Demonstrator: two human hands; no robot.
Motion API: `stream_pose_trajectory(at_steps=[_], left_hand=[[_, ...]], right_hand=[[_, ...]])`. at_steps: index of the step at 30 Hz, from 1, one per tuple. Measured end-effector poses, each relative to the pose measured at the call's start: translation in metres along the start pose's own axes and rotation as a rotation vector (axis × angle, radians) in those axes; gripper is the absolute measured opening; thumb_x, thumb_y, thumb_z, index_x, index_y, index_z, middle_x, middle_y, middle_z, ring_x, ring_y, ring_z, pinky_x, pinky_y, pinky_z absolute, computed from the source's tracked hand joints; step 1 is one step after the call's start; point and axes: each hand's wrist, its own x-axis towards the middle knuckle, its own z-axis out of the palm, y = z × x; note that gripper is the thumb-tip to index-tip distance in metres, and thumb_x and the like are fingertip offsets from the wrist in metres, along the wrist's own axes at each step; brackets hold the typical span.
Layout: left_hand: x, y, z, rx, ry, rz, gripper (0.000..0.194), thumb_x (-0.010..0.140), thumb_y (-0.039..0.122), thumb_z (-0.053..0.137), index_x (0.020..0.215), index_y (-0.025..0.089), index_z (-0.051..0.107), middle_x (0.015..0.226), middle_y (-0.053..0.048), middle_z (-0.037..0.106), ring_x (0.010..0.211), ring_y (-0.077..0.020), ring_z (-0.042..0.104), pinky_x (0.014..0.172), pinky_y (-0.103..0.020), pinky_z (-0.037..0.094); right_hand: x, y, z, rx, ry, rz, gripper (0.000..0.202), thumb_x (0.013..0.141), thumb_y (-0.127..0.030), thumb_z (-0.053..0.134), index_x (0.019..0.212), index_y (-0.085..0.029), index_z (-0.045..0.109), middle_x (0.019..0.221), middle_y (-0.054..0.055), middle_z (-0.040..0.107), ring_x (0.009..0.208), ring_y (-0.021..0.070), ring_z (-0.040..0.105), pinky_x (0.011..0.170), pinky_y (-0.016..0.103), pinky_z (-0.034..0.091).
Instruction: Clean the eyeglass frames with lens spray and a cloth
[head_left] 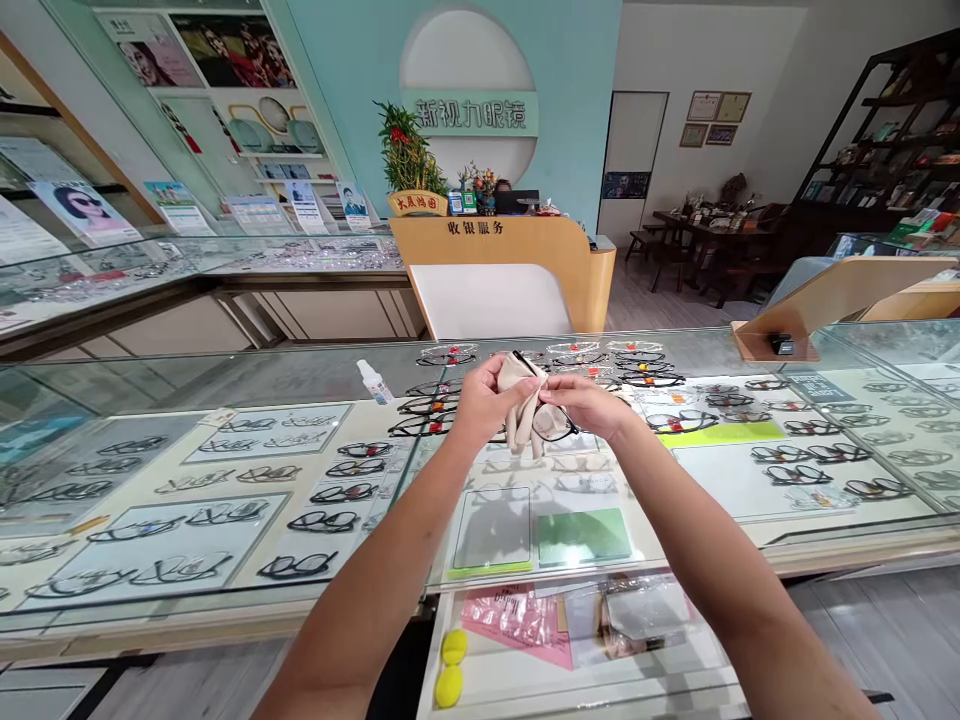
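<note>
Above the glass counter, my left hand [486, 400] is closed around a beige cloth [521, 425] and part of a pair of dark-framed glasses [555, 424]. My right hand [586, 402] pinches the same cloth and glasses from the right side. One round lens hangs below the fingers, with cloth against it. A dark temple of the frame sticks up between the hands. Several glasses with red tags lie on the glass behind and beside both hands. A white spray bottle [373, 382] lies tilted on the glass to the left of my left hand.
The glass display counter [300, 395] holds rows of glasses inside. Below it, an open drawer [600, 690] contains pink packets and a yellow case [452, 668]. A wooden-framed mirror [840, 300] stands at the right. Farther back is a wooden cashier desk [487, 245].
</note>
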Motion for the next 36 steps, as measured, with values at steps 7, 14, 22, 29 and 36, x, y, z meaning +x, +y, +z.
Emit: stream_pose_trajectory(at_steps=[7, 14, 22, 29, 36], left_hand=[[-0.001, -0.008, 0.004, 0.029, 0.137, 0.132, 0.068, 0.084, 0.083, 0.083, 0.072, 0.019, 0.061, 0.064, 0.003, 0.051, 0.058, -0.011, 0.042, 0.053, -0.024, 0.035], [0.009, -0.007, -0.006, -0.169, -0.142, -0.06, 0.065, 0.07, 0.072, 0.1, 0.1, 0.02, 0.074, 0.082, -0.003, 0.073, 0.069, -0.0204, 0.068, 0.062, -0.03, 0.055], [-0.005, 0.004, 0.01, -0.036, 0.11, 0.083, 0.058, 0.071, 0.067, 0.1, 0.084, 0.018, 0.071, 0.074, 0.001, 0.065, 0.063, -0.0127, 0.053, 0.058, -0.024, 0.046], [0.001, -0.009, 0.007, -0.149, 0.335, 0.08, 0.069, 0.076, 0.084, 0.09, 0.073, 0.021, 0.062, 0.064, 0.002, 0.054, 0.058, -0.0124, 0.046, 0.053, -0.025, 0.038], [0.011, -0.003, -0.001, -0.461, 0.29, -0.053, 0.067, 0.061, 0.064, 0.105, 0.102, 0.021, 0.073, 0.073, 0.004, 0.06, 0.059, -0.0114, 0.053, 0.053, -0.023, 0.042]], right_hand=[[0.002, 0.006, 0.003, 0.002, -0.031, 0.0, 0.046, 0.062, -0.053, 0.107, 0.081, -0.02, 0.082, 0.078, -0.001, 0.074, 0.074, 0.0148, 0.064, 0.073, 0.029, 0.051], [0.002, 0.002, -0.001, 0.049, 0.059, -0.078, 0.04, 0.064, -0.047, 0.104, 0.082, -0.02, 0.079, 0.083, 0.001, 0.076, 0.075, 0.0164, 0.065, 0.072, 0.03, 0.051], [0.002, 0.009, 0.008, 0.013, 0.015, -0.059, 0.048, 0.065, -0.056, 0.105, 0.088, -0.021, 0.081, 0.086, 0.001, 0.074, 0.082, 0.0177, 0.064, 0.078, 0.031, 0.051], [0.0, 0.01, 0.019, 0.013, 0.016, -0.127, 0.048, 0.072, -0.056, 0.103, 0.084, -0.022, 0.072, 0.081, -0.003, 0.064, 0.075, 0.0141, 0.053, 0.071, 0.027, 0.041], [0.002, 0.004, 0.008, 0.2, 0.104, -0.226, 0.044, 0.072, -0.049, 0.104, 0.092, -0.024, 0.074, 0.093, 0.001, 0.07, 0.082, 0.0148, 0.062, 0.077, 0.027, 0.053]])
